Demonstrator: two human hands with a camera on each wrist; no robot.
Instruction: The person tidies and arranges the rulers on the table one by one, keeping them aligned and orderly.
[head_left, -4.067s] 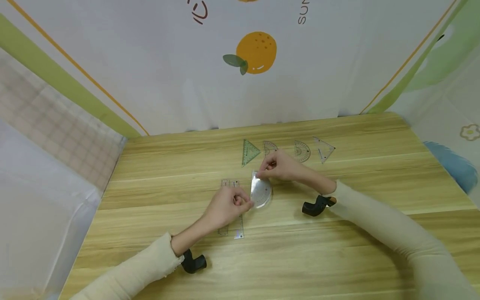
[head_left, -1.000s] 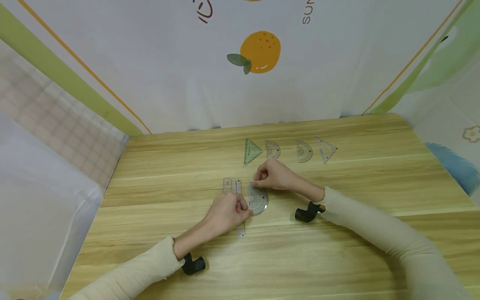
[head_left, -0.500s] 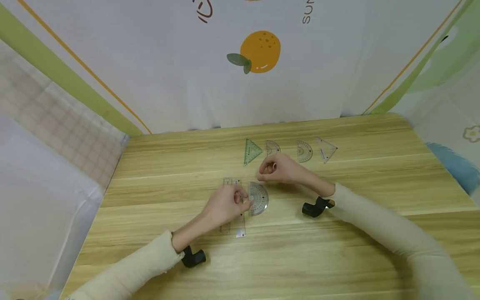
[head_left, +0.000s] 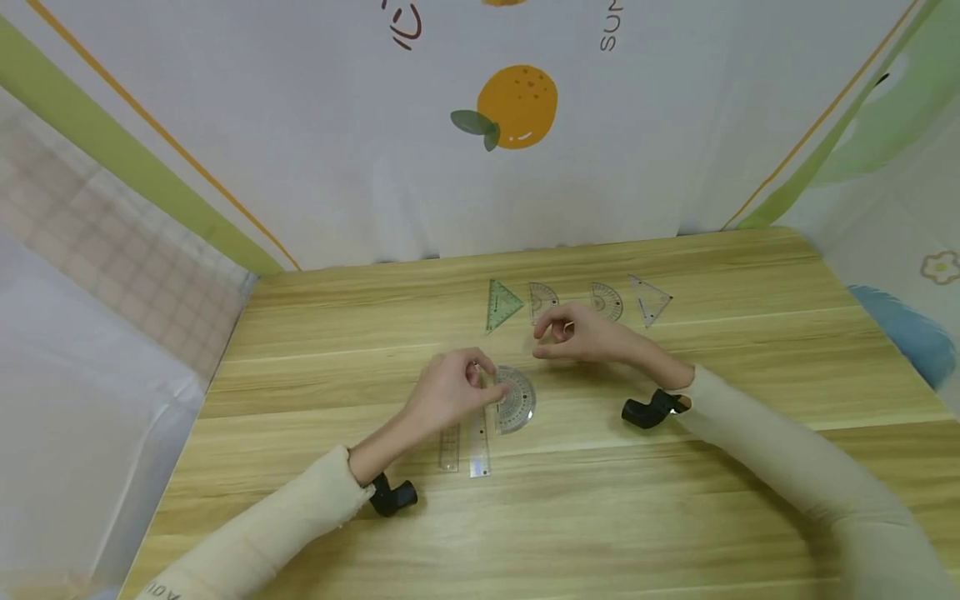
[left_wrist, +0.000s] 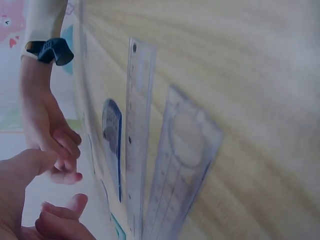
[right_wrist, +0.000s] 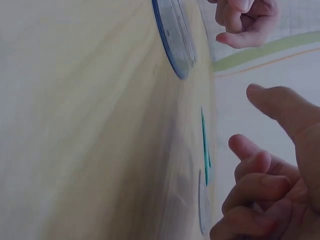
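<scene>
A clear protractor (head_left: 517, 404) lies flat on the wooden table (head_left: 600, 517), its straight edge to the left. Just left of it, two clear rulers lie upright in the head view, a narrow ruler (head_left: 479, 450) and another ruler (head_left: 449, 450); their middles are hidden by my left hand (head_left: 453, 387). That hand hovers with thumb and fingers apart, holding nothing. My right hand (head_left: 585, 333) is above and right of the protractor, also with nothing between its parted fingertips. In the left wrist view the protractor (left_wrist: 112, 135) stands apart from both hands.
Along the back lie a green set square (head_left: 501, 307), two small protractors, one left (head_left: 543, 296) and one right (head_left: 606, 300), and a clear set square (head_left: 642, 305). A white curtain (head_left: 337, 167) hangs behind the table. Black wrist mounts (head_left: 647, 410) jut from both sleeves.
Both hands held the large protractor earlier and brought it slightly nearer, onto the table beside the rulers. They have let go; the right hand moved up and right, the left lifted slightly.
</scene>
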